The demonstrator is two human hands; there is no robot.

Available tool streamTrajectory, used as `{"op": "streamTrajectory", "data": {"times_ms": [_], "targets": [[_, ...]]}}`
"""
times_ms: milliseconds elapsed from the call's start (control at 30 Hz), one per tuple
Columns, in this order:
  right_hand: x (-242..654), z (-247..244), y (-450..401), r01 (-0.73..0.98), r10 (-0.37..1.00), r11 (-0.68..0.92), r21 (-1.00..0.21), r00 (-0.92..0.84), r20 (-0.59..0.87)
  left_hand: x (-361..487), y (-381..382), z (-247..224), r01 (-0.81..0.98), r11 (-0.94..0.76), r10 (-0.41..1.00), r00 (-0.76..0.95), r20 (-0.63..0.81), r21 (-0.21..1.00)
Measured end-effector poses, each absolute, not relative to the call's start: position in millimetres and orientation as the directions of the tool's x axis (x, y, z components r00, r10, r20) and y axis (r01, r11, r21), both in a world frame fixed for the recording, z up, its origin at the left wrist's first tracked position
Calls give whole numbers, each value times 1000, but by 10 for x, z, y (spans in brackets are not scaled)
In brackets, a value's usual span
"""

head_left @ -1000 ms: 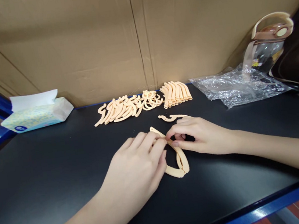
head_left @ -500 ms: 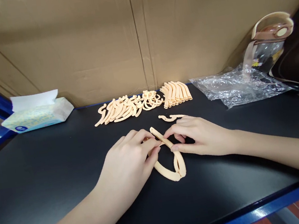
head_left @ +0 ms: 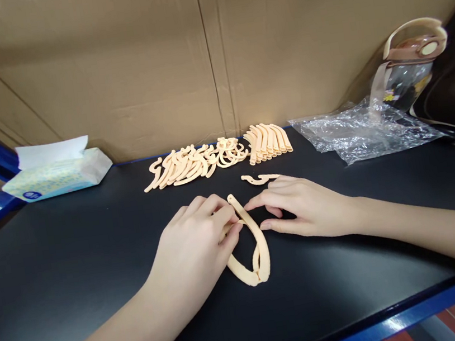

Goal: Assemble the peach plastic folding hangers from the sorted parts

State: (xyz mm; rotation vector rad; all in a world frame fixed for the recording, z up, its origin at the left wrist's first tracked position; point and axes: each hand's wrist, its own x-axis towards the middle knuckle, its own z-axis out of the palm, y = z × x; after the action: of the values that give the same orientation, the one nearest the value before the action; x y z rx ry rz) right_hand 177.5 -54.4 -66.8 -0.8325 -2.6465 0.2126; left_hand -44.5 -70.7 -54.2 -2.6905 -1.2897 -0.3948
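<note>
A cream plastic folding clothes hanger (head_left: 260, 245) lies on the black table, its curved arms joined at the near end and folded into a narrow loop. My left hand (head_left: 205, 235) pinches its left side and a thin piece between thumb and fingers, which hide part of it. To the right, my right hand (head_left: 304, 205) is open, index finger and thumb apart; the index fingertip is at or very near the long arm, and I cannot tell if it touches. Just beyond this hand lies a loose hanger hook piece (head_left: 254, 179), partly covered by the fingers.
Along the back lie a pile of curved hanger arms (head_left: 182, 166), several hooks (head_left: 229, 152) and a row of hollow arms (head_left: 268, 141). A tissue pack (head_left: 59, 177) sits back left; a crumpled clear plastic bag (head_left: 361, 129) and a water bottle (head_left: 407, 77) are back right.
The hanger's joined near end has swung left and slightly toward me. My right thumb and index finger have come away from the long arm; my left hand keeps its pinch.
</note>
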Motion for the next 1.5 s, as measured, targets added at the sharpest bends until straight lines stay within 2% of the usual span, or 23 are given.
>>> {"op": "streamTrajectory", "data": {"times_ms": [533, 867, 1500], "targets": [[1777, -662, -536, 514, 526, 850, -115, -817, 238, -460, -687, -590, 799, -601, 773, 579, 262, 9], [1781, -693, -536, 504, 518, 854, -131, -798, 308, -476, -667, -614, 799, -601, 771, 582, 259, -5], [1779, -701, -530, 522, 539, 841, -139, -789, 296, -474, -655, -616, 785, -616, 763, 614, 202, -63]]}}
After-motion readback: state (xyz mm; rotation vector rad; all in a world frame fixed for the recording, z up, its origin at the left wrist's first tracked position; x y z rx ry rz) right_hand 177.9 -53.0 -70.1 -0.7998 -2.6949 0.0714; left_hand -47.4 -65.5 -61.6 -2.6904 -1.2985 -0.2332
